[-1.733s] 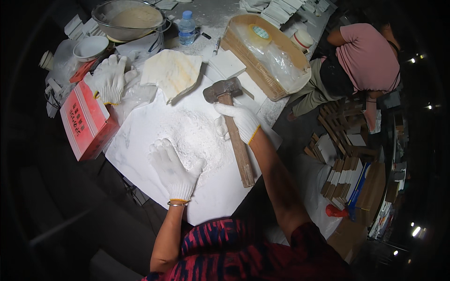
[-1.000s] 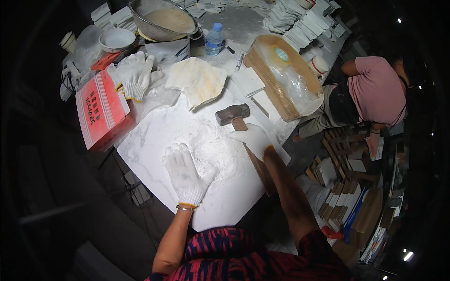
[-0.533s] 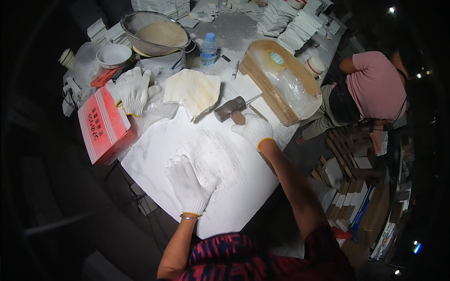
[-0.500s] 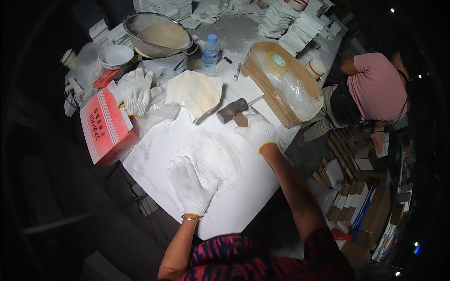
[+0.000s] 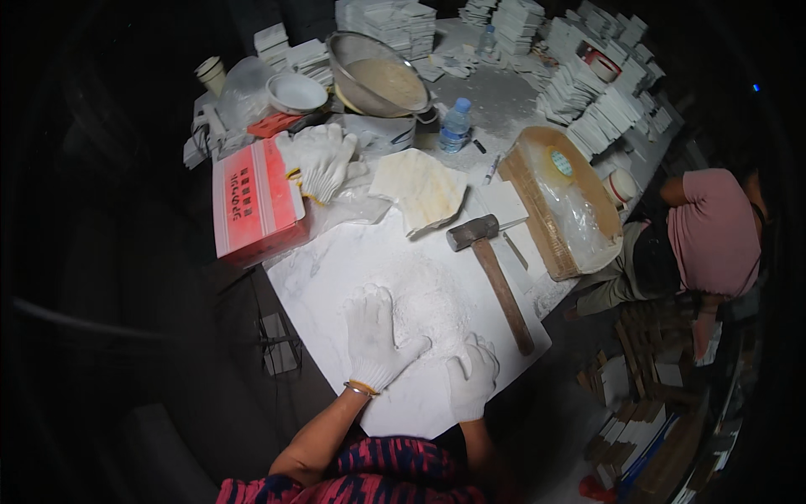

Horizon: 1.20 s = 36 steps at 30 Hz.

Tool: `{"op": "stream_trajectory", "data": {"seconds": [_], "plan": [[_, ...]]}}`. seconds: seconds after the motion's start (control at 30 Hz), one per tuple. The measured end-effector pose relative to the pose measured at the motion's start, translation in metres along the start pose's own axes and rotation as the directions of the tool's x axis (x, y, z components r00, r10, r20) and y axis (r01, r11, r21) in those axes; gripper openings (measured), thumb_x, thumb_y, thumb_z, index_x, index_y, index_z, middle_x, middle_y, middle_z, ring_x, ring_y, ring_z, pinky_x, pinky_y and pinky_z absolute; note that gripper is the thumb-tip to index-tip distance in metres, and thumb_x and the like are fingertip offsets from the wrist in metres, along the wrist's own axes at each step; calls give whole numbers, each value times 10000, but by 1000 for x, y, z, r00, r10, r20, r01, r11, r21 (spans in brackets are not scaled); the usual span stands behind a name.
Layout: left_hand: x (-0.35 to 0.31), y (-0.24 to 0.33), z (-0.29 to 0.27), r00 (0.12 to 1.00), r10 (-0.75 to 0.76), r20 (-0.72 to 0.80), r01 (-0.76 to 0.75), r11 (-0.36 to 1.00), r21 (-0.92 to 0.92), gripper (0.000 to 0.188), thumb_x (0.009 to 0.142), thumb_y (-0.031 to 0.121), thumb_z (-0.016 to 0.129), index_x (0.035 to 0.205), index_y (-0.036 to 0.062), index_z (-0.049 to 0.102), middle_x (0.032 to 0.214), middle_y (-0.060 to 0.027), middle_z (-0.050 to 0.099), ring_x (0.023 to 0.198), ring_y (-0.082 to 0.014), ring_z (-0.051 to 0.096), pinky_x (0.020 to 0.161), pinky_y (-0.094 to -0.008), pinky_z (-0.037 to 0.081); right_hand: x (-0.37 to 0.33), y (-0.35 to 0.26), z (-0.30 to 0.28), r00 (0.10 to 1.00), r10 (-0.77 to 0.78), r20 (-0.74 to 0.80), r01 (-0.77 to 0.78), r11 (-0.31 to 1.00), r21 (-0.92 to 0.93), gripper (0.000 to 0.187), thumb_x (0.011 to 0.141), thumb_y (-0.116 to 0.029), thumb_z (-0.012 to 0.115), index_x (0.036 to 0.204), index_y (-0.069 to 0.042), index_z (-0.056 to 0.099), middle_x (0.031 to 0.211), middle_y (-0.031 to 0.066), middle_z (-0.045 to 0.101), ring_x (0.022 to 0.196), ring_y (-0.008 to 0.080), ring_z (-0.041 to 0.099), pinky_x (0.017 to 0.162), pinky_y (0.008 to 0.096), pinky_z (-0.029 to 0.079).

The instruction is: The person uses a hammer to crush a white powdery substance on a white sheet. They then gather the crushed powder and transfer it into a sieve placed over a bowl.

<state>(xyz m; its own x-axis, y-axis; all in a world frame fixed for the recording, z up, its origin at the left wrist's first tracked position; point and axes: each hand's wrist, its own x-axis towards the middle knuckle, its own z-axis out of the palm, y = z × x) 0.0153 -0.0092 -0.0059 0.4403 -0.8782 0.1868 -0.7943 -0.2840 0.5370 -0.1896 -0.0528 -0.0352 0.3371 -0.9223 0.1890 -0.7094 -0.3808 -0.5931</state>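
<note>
My left hand, in a white knit glove, lies flat on a white marble-like slab, fingers together and thumb stretched out. The thumb reaches toward white crushed powder spread over the slab's middle. My right hand, gloved too, rests at the near right side of the powder, its fingers slightly bent and holding nothing I can see. A hammer with a dark steel head and wooden handle lies right of the powder, touched by neither hand. Beyond the powder lies a jagged cream stone piece.
At the left are a red-and-white box and spare gloves. A metal basin, white bowl and water bottle stand farther back. At right are a cardboard tray, stacked tiles and a person in pink.
My right hand has let go of the hammer, which now lies on the slab, and moved down beside the powder. My left hand remains flat on the slab. The view has shifted.
</note>
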Motion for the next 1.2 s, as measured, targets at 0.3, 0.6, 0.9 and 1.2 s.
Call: {"op": "stream_trajectory", "data": {"seconds": [0.3, 0.6, 0.9, 1.2], "plan": [[-25, -18, 9, 984, -32, -173, 1, 984, -179, 932, 774, 517, 770, 1437, -63, 465, 1377, -275, 513, 1367, -478, 426, 1216, -571, 274, -19, 0, 0, 992, -122, -21, 123, 992, 31, 421, 985, -106, 619, 1354, 93, 592, 1364, 233, 631, 1325, 382, 544, 1154, 471, 411], [-24, -22, -5, 970, -46, -238, -17, 966, -259, 801, 761, 402, 752, 1379, -39, 495, 1322, -245, 513, 1356, -463, 425, 1212, -558, 272, -13, 15, 7, 987, -163, 2, 163, 987, 0, 424, 1006, -108, 597, 1368, 113, 583, 1417, 250, 608, 1325, 362, 562, 1170, 444, 385], [-16, -25, -11, 985, -62, -159, 10, 951, -310, 802, 791, 398, 749, 1392, -69, 498, 1360, -268, 500, 1377, -466, 402, 1214, -548, 270, -7, 0, 5, 991, -127, 43, 129, 991, -37, 444, 994, -90, 562, 1382, 128, 564, 1424, 266, 600, 1329, 372, 566, 1186, 440, 365], [-46, -39, 65, 983, -41, -179, -14, 955, -295, 835, 912, 484, 681, 1516, -34, 427, 1525, -248, 437, 1454, -428, 354, 1241, -574, 213, -10, 7, 6, 972, -233, 25, 234, 959, -158, 398, 984, -124, 581, 1288, 130, 618, 1327, 283, 645, 1244, 442, 597, 1120, 476, 434]]}}
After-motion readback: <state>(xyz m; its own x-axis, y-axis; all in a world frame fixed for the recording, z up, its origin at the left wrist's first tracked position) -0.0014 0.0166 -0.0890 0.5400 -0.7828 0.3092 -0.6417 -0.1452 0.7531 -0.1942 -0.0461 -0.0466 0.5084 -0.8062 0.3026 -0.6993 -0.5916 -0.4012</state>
